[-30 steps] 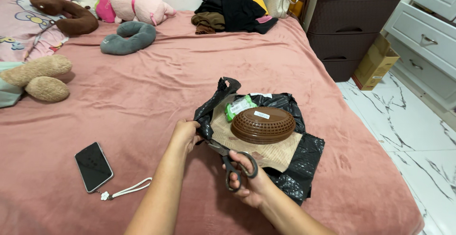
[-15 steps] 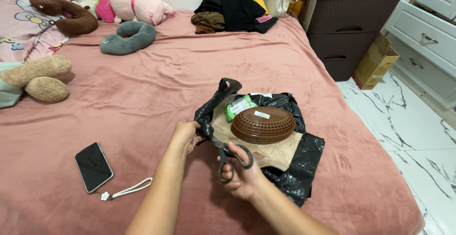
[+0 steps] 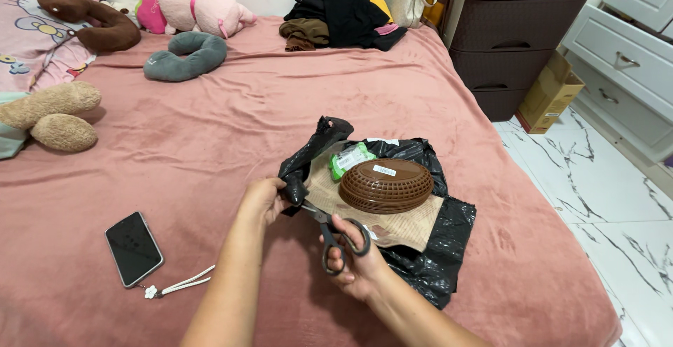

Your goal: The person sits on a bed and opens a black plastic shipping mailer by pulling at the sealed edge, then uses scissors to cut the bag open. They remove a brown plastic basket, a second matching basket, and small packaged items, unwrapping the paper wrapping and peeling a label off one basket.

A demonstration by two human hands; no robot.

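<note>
Two hands working scissors at a black plastic bag on a bed.

The left hand (image 3: 265, 200) pinches the edge of the black plastic bag (image 3: 427, 249), fingers closed on it. The right hand (image 3: 357, 266) grips the scissors (image 3: 335, 233), fingers through the loops, blades pointing toward the left hand. A brown oval basket (image 3: 386, 185) sits just beyond the right hand; a phone (image 3: 133, 247) lies left of the left forearm.

The scene is seen from one camera worn on the person's head, and it is pointed down and forward over a pink bed (image 3: 210, 144). The left hand (image 3: 265, 200) and right hand (image 3: 354, 266) are seen close up at the bottom, while the far end of the bed and a dark dresser (image 3: 522, 31) are seen farther off. Only one view is given, so nothing is shared with another.
</note>
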